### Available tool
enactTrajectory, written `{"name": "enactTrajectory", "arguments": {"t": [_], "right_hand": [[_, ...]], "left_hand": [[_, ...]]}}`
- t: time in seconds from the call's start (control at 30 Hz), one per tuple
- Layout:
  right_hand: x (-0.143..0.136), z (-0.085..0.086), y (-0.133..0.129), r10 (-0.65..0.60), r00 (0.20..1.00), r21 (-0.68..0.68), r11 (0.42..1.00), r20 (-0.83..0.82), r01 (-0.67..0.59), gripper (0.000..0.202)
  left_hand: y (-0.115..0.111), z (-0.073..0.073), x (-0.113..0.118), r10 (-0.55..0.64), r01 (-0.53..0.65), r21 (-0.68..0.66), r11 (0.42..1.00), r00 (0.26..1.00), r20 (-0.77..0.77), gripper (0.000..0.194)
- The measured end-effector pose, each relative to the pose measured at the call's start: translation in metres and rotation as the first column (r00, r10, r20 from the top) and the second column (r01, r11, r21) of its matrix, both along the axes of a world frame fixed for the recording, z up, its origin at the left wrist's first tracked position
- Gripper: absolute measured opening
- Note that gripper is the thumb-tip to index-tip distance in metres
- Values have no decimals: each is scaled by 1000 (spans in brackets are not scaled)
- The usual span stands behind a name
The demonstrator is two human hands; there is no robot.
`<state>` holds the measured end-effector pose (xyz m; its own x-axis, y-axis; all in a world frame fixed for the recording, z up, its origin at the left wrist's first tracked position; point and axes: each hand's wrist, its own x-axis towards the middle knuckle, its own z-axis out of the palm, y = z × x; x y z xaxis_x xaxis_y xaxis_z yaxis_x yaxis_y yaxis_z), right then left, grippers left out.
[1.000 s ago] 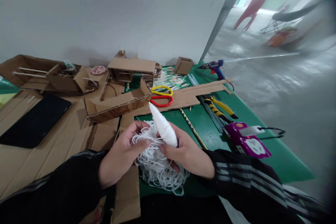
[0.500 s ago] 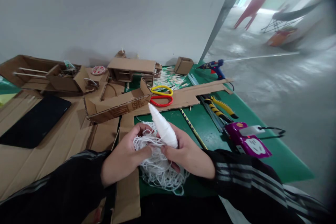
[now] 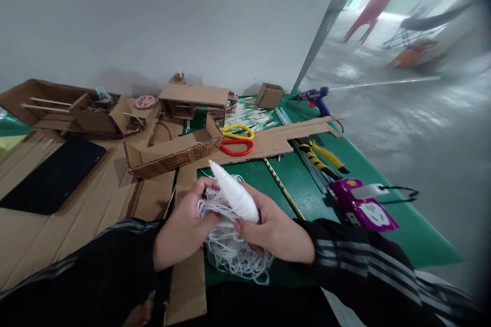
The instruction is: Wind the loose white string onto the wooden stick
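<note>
A white cone wrapped in string [image 3: 237, 195] leans up and to the left, its tip pointing away from me. My right hand [image 3: 274, 222] is closed around its lower right side, thumb at the base. My left hand [image 3: 187, 222] is closed on a tangle of white string [image 3: 240, 258], with strands running between thumb and fingers beside the cone. Much of the loose string hangs below both hands over the green table. The fingers behind the string are partly hidden.
Scissors with yellow and red handles [image 3: 237, 147] lie beyond the cone, by a cardboard tray [image 3: 172, 153]. To the right are pliers [image 3: 322, 158], a purple power socket [image 3: 364, 209] and a blue glue gun [image 3: 314, 98]. A black tablet [image 3: 53, 173] lies left on cardboard.
The cone has dipped slightly, its tip shifting left and nearer to me. My left hand still holds the string and has moved a little to the right.
</note>
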<state>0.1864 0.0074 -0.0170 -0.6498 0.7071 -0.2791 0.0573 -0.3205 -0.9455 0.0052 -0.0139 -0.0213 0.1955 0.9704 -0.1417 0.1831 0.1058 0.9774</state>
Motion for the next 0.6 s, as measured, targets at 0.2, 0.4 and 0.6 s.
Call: {"name": "enactTrajectory", "arguments": {"t": [0.2,0.4,0.6], "right_hand": [[5,-5,4,-110,993,-23,994,-42,109,33],[4,-5,5,-187,981,-12,982,-53,187,27],[5,-4,5,-154,988,37,988,14,153,25]], "left_hand": [[-1,4,-9,133,-14,318,948,926,-354,52],[-1,8,-17,188,156,600,785,862,-470,35],[-1,16,-14,61,-40,124,991,983,-173,24]]}}
